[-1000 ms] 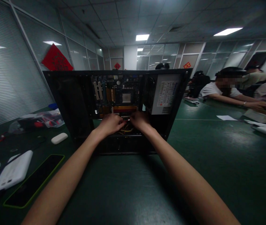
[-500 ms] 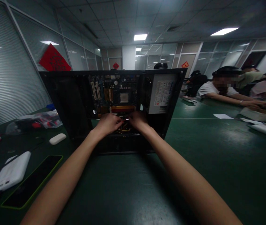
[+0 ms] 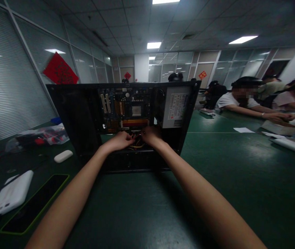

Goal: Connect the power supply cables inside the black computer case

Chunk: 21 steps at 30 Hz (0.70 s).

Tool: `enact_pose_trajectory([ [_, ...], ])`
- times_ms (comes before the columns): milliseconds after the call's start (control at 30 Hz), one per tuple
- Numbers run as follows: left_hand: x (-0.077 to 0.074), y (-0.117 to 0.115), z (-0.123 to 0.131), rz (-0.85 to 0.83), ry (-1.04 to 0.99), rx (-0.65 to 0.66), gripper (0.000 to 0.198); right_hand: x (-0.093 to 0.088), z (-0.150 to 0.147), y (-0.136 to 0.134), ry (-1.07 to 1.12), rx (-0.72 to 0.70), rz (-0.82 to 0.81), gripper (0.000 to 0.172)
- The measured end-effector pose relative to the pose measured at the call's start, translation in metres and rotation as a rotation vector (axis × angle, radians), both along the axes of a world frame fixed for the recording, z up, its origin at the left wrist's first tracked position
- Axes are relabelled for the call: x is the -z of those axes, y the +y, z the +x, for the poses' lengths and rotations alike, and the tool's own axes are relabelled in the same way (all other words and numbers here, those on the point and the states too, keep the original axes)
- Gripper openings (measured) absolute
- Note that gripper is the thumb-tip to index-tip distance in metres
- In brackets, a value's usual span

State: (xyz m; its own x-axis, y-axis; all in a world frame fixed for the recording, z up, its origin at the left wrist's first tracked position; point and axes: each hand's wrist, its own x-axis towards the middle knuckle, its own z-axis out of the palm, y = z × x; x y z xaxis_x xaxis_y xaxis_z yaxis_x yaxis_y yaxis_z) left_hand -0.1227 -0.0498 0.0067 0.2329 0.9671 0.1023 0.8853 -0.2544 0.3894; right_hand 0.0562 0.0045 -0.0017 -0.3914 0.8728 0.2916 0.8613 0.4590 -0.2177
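An open black computer case (image 3: 129,162) stands on the green table, its motherboard (image 3: 143,100) and a silver power supply (image 3: 175,110) showing inside. Both hands reach into its lower middle, just below the red and yellow memory slots (image 3: 134,123). My left hand (image 3: 120,140) has its fingers pressed together at some thin cables. Close beside it on the right, my right hand (image 3: 151,135) is closed too, its fingertips dark and partly hidden. Yellow and dark wires (image 3: 136,147) hang between and under the hands. What each hand pinches is too small to make out.
On the left of the green table (image 3: 215,186) lie a white power bank (image 3: 12,193), a green-edged phone (image 3: 37,202), a white oval case (image 3: 63,156) and plastic-bagged parts (image 3: 51,135). At right, people sit near a cardboard box (image 3: 279,127) and white paper (image 3: 243,130).
The view has tilted up slightly. My hands have shifted a little at the wires, and the pale piece seen between them before no longer shows.
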Motion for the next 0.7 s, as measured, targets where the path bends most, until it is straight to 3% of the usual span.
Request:
enact_pose_trajectory([
  [367, -0.0068, -0.0088, 0.0062, 0.18, 0.191, -0.034, 0.033, -0.0012, -0.0002, -0.0006, -0.02, -0.001, -0.003, 0.035],
  [700, -0.0044, -0.0076, 0.0057, 0.143, 0.196, -0.014, 0.035, -0.0006, 0.0002, -0.0003, -0.013, 0.001, 0.012, 0.033],
])
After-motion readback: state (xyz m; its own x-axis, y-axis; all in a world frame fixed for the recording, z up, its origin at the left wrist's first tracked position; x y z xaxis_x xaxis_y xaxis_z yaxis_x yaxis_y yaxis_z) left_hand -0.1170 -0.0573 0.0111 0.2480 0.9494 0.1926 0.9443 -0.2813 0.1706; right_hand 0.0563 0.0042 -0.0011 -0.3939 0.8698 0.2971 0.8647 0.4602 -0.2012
